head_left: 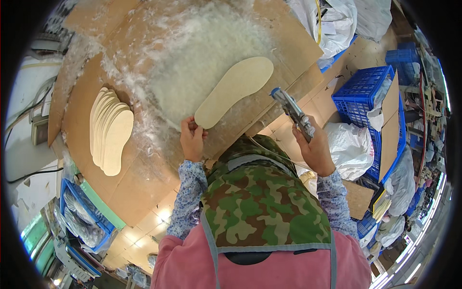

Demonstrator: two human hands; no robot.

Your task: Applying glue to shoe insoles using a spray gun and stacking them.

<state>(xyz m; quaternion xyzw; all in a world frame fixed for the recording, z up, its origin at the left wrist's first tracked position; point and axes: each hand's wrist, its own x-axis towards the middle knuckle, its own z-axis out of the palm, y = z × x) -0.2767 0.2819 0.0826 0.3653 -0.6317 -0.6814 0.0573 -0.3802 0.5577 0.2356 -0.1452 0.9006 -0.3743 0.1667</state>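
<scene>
My left hand (192, 143) pinches the narrow end of a cream shoe insole (236, 89), fingers closed on its edge. The insole slants up and to the right over the cardboard (144, 180), on a patch coated with whitish, fibrous residue (185, 67). My right hand (315, 151) is wrapped round a metal spray gun (294, 111) with a blue tip. That tip points toward the insole's wide end and stands apart from it. To the left, several more cream insoles (119, 137) lie fanned in an overlapping stack on the cardboard.
A thin pale hose (274, 151) curves across my camouflage apron (264, 202). Blue crates (358, 96) stand to the right, beside a white plastic bag (349, 147). Another blue crate (86, 212) holding plastic-wrapped items sits at lower left. White bags (339, 24) lie at the far right.
</scene>
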